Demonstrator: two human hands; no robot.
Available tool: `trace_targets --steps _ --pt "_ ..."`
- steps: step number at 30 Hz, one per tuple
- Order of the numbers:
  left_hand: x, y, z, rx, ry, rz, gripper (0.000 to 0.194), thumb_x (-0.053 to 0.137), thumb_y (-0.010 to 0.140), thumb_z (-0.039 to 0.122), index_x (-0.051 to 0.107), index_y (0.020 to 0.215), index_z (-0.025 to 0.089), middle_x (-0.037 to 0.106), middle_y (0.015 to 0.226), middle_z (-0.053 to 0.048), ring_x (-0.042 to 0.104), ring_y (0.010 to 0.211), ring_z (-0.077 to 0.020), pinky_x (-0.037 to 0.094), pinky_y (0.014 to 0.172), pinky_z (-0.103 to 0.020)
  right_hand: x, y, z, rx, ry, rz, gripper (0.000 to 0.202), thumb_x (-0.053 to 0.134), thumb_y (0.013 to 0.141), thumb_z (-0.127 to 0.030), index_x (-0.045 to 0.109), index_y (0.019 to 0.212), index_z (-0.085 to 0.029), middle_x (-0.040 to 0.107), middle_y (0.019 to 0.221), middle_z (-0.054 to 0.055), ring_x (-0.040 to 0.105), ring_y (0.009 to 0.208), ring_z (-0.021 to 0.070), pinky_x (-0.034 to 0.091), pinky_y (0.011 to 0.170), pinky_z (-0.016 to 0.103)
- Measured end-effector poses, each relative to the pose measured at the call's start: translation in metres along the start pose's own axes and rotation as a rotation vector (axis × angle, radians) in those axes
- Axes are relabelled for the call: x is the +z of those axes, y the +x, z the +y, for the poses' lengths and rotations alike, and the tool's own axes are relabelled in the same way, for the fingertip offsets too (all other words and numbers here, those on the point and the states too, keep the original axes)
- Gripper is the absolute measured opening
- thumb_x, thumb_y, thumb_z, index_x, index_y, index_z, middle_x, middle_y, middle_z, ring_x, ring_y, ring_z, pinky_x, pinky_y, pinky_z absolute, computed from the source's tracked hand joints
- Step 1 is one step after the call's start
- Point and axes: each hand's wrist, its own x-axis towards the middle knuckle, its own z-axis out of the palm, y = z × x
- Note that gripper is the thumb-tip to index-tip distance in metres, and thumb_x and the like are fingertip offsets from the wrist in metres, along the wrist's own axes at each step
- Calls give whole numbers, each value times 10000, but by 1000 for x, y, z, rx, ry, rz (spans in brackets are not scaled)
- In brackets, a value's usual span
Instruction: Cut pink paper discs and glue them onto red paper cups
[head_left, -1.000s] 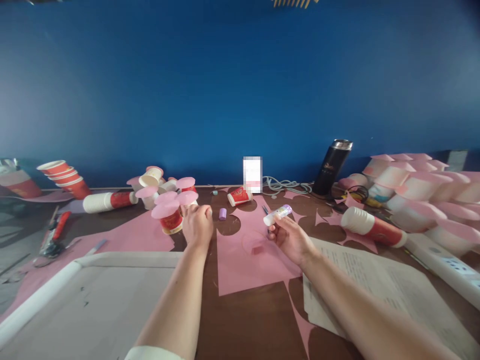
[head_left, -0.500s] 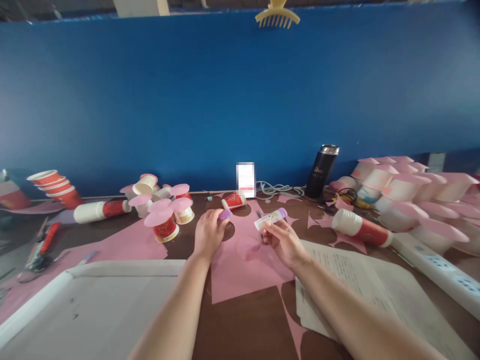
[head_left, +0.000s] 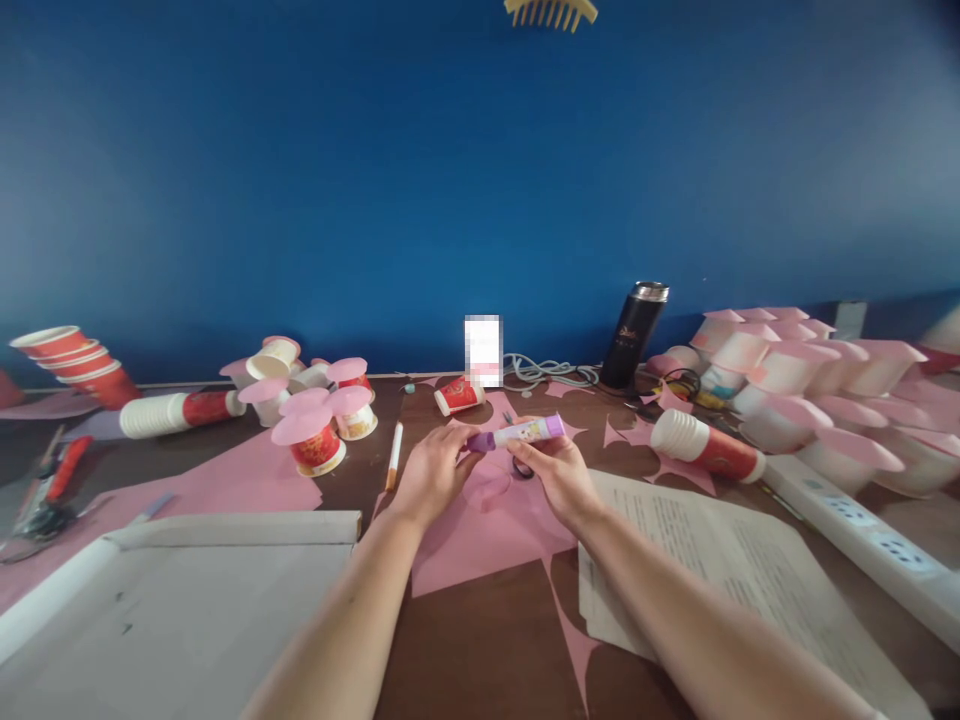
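A white and purple glue stick [head_left: 529, 431] is held level over a pink paper sheet [head_left: 457, 565]. The fingers of my right hand [head_left: 561, 472] are closed on its body. My left hand [head_left: 435, 472] pinches the purple cap [head_left: 481, 441], which meets the stick's left end. On the sheet below lies a round pink piece [head_left: 487, 488], and scissors [head_left: 520, 467] are partly hidden behind my right hand. Just beyond the sheet a red paper cup [head_left: 459, 395] lies on its side.
Paper cups with pink tops stand at left [head_left: 319, 450] and right [head_left: 810, 365]. A black flask [head_left: 634, 335], a power strip [head_left: 862, 520], printed sheets [head_left: 697, 550] and a white box lid [head_left: 225, 610] surround the hands. A white and orange stick [head_left: 394, 455] lies beside my left hand.
My hands have come together, bringing the purple cap onto the glue stick's left end. The white and orange stick beside my left hand now shows. The view has shifted slightly.
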Motion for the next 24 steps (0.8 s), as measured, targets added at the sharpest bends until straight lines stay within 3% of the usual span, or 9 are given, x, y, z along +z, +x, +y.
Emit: trace_targets --steps 24 --pt "1 0 3 57 82 19 211 593 859 273 605 1063 218 676 1072 -63 620 967 -225 477 846 -368 4 0 0 31 -52 65 316 821 634 -320 677 894 -211 646 726 -12 503 583 113 386 533 263"
